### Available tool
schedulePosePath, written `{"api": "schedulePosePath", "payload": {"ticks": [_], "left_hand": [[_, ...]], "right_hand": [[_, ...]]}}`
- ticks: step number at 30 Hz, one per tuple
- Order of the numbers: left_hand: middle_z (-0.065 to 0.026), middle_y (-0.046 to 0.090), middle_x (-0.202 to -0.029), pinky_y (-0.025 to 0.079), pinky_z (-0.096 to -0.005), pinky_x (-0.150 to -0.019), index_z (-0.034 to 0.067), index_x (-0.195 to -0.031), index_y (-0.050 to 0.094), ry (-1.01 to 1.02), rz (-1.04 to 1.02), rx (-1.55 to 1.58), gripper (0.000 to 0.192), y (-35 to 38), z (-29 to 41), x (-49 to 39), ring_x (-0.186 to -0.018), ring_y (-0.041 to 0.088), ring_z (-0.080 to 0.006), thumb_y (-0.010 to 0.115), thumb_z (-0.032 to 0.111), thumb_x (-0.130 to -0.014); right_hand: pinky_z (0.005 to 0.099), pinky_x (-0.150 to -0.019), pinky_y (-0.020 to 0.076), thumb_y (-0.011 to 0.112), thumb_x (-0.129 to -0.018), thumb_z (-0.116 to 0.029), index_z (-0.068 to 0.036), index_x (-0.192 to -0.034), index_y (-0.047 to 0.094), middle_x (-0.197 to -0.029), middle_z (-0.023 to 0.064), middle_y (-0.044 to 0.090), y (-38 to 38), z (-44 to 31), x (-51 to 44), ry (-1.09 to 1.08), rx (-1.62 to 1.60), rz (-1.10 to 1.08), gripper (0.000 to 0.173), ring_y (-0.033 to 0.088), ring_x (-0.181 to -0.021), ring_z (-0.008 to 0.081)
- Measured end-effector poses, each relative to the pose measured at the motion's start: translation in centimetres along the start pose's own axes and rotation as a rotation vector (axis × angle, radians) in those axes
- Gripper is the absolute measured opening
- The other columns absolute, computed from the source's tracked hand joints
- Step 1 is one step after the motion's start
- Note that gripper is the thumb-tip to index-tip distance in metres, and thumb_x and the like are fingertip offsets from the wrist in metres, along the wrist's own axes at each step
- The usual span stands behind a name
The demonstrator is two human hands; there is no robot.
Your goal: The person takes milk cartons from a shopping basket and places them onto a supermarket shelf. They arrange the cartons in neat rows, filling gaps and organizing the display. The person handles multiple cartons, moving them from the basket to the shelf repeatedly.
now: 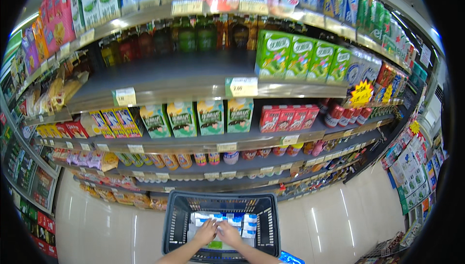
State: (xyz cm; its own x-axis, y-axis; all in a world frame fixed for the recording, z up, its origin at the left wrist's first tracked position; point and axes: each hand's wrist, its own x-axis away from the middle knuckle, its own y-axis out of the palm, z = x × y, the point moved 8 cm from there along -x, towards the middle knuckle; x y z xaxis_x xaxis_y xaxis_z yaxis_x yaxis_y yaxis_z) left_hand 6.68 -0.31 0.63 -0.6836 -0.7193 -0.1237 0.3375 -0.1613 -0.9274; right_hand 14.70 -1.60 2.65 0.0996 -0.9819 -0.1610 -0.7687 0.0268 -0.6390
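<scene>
Both hands reach down into a dark plastic shopping basket point(169, 220) at the bottom centre. My left hand point(206, 231) and my right hand point(229, 233) are close together over white and blue cartons point(249, 226) packed inside. The fingertips rest on or just above the cartons; whether they grip one cannot be made out. A green item point(215, 244) shows below the hands in the basket. Beyond the basket rises a store shelf, with green drink cartons point(273, 54) at the right of its upper tier and teal-and-white cartons point(210, 117) one tier lower.
Red small cartons point(288, 118) and red cans point(333, 114) stand on the shelf's right part. Bagged bread point(65, 91) lies at the left. Tiled floor point(316, 220) shows beside the basket. Stacked boxes point(410, 177) stand at the far right, and a blue package point(291, 258) lies by the basket's lower right.
</scene>
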Motion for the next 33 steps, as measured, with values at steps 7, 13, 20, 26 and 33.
{"api": "schedulePosePath", "payload": {"ticks": [7,13,20,26,33], "left_hand": [[-0.0181,0.037,-0.128,0.031,-0.0394,-0.098,0.001,-0.125,0.034,0.418,0.740,-0.042,0.058,-36.3,11.7,-18.7,-0.119,0.035,-0.0337,0.057,0.004,-0.072],[-0.0206,0.025,-0.132,0.030,-0.0392,-0.099,0.005,-0.125,0.026,0.304,0.882,0.019,0.065,-46.7,15.6,-29.6,-0.121,0.030,-0.0372,0.060,0.006,-0.069],[-0.0117,0.051,-0.098,0.043,-0.0401,-0.074,0.009,-0.092,0.038,0.222,0.640,0.275,0.037,-47.3,15.3,-29.9,-0.093,0.052,-0.0324,0.063,0.005,-0.066],[-0.0086,0.048,-0.108,0.047,-0.0378,-0.078,0.010,-0.095,0.044,0.728,0.997,-0.076,0.039,-44.8,20.4,-19.0,-0.103,0.047,-0.0312,0.062,0.000,-0.061],[-0.0131,0.047,-0.109,0.046,-0.0359,-0.083,0.007,-0.111,0.048,0.326,0.489,0.249,0.060,-30.4,14.1,-9.3,-0.099,0.051,-0.0301,0.071,0.003,-0.055]], "right_hand": [[0.0401,-0.090,0.0345,0.049,-0.072,0.004,-0.004,-0.111,0.049,-0.109,0.0159,0.048,-33.9,-20.0,-16.0,-0.597,0.201,1.009,0.039,0.043,-0.105,0.0337],[0.0413,-0.095,0.0307,0.056,-0.065,0.002,-0.009,-0.117,0.044,-0.120,0.0144,0.039,-44.5,-23.9,-22.8,-0.384,0.643,0.913,0.055,0.036,-0.113,0.0324],[0.0414,-0.094,0.0318,0.051,-0.061,0.009,-0.008,-0.103,0.045,-0.118,0.0165,0.044,-44.9,-25.0,-22.4,-0.569,0.495,0.689,0.046,0.038,-0.114,0.0335],[0.0401,-0.086,0.0399,0.048,-0.058,0.014,-0.007,-0.103,0.047,-0.111,0.0137,0.050,-42.3,-28.2,-12.2,-0.874,0.336,0.603,0.049,0.046,-0.102,0.0344],[0.0360,-0.084,0.0439,0.051,-0.053,0.012,0.001,-0.111,0.049,-0.109,0.0139,0.053,-28.8,-19.8,-5.2,-0.626,0.118,0.217,0.059,0.052,-0.098,0.0303]]}}
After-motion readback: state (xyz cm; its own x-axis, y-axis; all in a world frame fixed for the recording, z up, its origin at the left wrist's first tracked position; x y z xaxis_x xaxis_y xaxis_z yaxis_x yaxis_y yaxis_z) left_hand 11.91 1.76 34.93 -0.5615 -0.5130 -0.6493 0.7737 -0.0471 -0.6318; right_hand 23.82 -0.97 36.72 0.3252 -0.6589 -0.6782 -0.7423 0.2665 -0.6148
